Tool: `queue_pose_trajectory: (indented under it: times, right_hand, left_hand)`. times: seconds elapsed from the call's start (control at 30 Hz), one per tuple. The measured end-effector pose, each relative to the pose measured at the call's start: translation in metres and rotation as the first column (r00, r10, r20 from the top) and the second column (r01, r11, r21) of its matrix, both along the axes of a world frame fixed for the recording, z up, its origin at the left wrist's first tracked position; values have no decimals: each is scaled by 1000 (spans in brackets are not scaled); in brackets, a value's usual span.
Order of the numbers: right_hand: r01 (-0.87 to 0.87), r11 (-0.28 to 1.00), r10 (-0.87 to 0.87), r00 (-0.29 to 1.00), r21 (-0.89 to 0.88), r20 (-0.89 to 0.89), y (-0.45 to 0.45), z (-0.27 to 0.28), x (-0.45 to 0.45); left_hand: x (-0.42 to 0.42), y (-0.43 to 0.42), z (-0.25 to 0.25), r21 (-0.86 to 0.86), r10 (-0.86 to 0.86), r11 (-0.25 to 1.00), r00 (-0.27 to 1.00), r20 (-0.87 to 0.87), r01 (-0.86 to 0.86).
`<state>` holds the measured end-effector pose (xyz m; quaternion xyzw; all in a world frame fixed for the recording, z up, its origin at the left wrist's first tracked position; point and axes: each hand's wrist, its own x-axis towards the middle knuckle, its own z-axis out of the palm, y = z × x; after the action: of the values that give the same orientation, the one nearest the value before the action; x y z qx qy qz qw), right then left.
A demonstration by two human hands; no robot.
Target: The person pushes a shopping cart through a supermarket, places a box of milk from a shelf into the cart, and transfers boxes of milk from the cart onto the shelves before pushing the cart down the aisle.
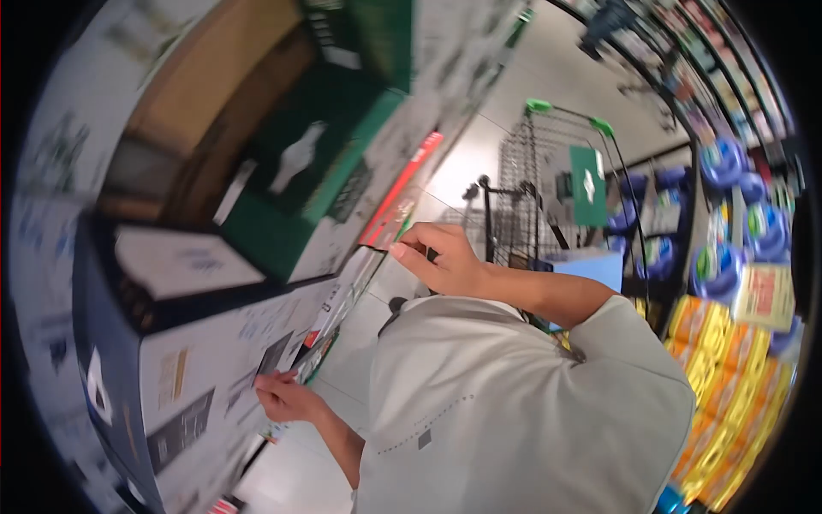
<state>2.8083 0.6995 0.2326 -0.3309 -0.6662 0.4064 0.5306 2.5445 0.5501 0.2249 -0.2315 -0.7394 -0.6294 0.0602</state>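
My left hand [288, 399] is at the lower left, fingers curled in beside the printed side of a large white and dark blue box [205, 390]. Whether its fingertips touch the box I cannot tell. In front of my light grey shirt, my right hand [443, 259] has its fingers bent and the thumb close to the index finger. It is near the end of a red shelf strip [402, 188]; anything between the fingertips is too small to make out. Behind the white box stands a dark green box [295, 163] with a pale picture on it.
A wire shopping cart [514, 167] with green handle ends stands at the upper right, a green and white box [587, 187] in it. Farther right, shelves hold purple bottles [717, 267] and yellow-orange packs [728, 377]. Pale floor tiles [342, 377] show between.
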Motion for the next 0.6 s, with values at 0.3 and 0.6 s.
queue_pose_trajectory:
  times: [0.3,0.6]
  right_hand:
    - [767,552,-654,641,-326,401,-1,-186,156]
    - [920,-30,-737,244,-391,630,-18,-328,365]
  left_hand:
    - [41,93,-98,-559,-786,8,351,509,829]
    - [13,160,-236,-553,-606,-130,375,701,823]
